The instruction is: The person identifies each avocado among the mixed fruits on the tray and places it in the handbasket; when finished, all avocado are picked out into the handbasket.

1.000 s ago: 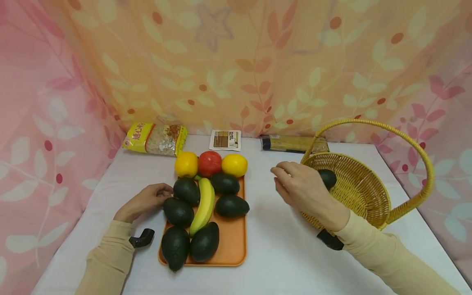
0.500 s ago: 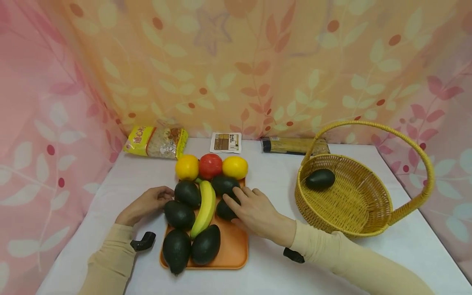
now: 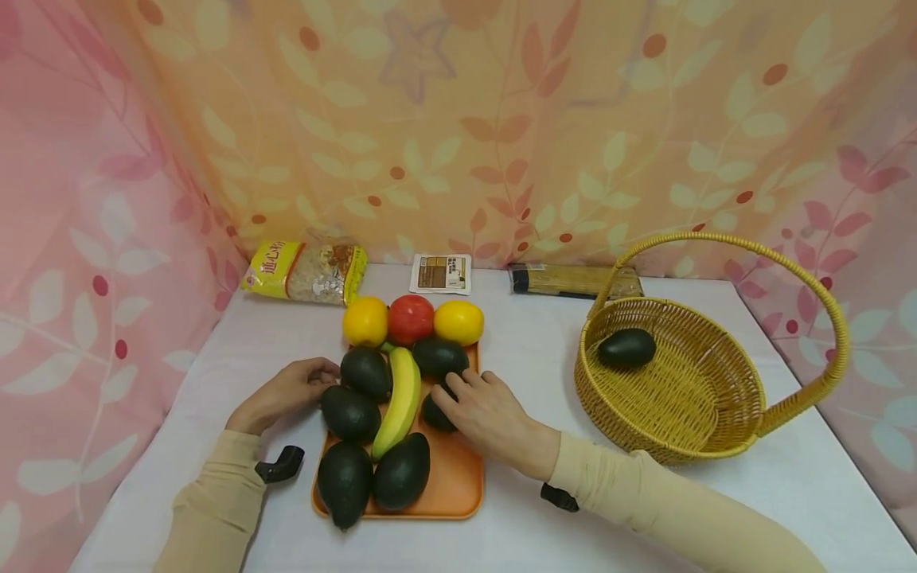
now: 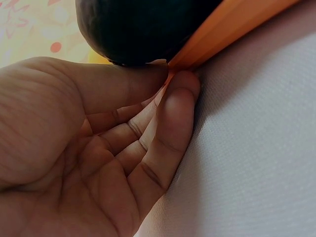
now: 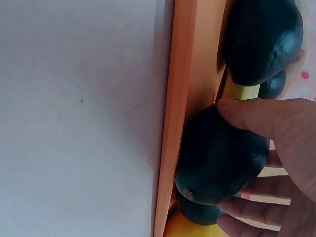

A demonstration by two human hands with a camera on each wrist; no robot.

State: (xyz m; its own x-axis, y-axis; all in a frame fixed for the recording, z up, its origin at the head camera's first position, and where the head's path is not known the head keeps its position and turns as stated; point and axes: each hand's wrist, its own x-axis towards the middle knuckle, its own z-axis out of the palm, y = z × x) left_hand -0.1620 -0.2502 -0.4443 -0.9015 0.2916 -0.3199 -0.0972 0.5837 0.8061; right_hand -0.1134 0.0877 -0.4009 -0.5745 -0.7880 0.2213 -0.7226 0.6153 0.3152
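At the left edge of the orange tray [image 3: 458, 487], my left hand [image 3: 285, 395] pinches the rim between thumb and fingers, plain in the left wrist view. My right hand [image 3: 497, 422] grips a dark green avocado [image 5: 217, 158] on the tray's right side, thumb on one side and fingers on the other. Several more avocados [image 3: 401, 472] lie around a yellow banana [image 3: 398, 404]. Along the tray's far end sit a red round fruit [image 3: 411, 319] and two yellow fruits [image 3: 458, 322]. One avocado [image 3: 626, 348] lies in the wicker basket [image 3: 602, 410].
The basket's tall arched handle [image 3: 824, 302] rises at the right. Behind the tray lie a yellow food bag [image 3: 304, 272], a small white packet [image 3: 440, 274] and a long clear-wrapped pack [image 3: 573, 280]. A floral curtain [image 3: 458, 127] closes off the back and sides.
My right hand has swung left from beside the basket to the tray, and its fingers have come around an avocado there. My left hand keeps its place at the tray's edge.
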